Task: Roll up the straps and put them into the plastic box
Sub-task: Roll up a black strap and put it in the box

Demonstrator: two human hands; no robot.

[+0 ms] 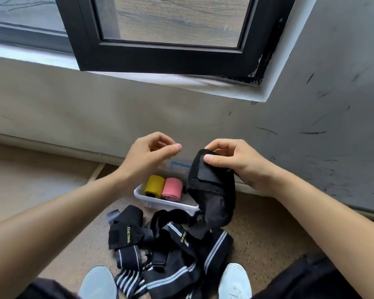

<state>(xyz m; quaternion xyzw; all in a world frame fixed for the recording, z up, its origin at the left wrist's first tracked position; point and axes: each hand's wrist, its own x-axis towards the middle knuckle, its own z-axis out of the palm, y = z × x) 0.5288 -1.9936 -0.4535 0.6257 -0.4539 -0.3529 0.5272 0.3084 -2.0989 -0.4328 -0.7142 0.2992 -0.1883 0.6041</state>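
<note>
Two hands in view, both raised above the floor. Right hand pinches the top end of one black strap between thumb and curled fingers; the strap hangs down and its lower end reaches the pile. Left hand is just beside it, not touching: fingers curled in, thumb stretched toward the forefinger, nothing seen in it.

One clear plastic box sits on the floor close to the edge where the floor meets the wall, under the hands. Two rolled straps inside, side by side and touching: one yellow roll, one pink roll.

In front of the box, nearer the person, one tangled pile of straps, black with pale stripes (exact count cannot be told, they overlap; yellow lettering shows on two spots). The pile lies between two pale shoes, one at each side at the bottom of the view.

One dark-framed window is set in the wall above.
</note>
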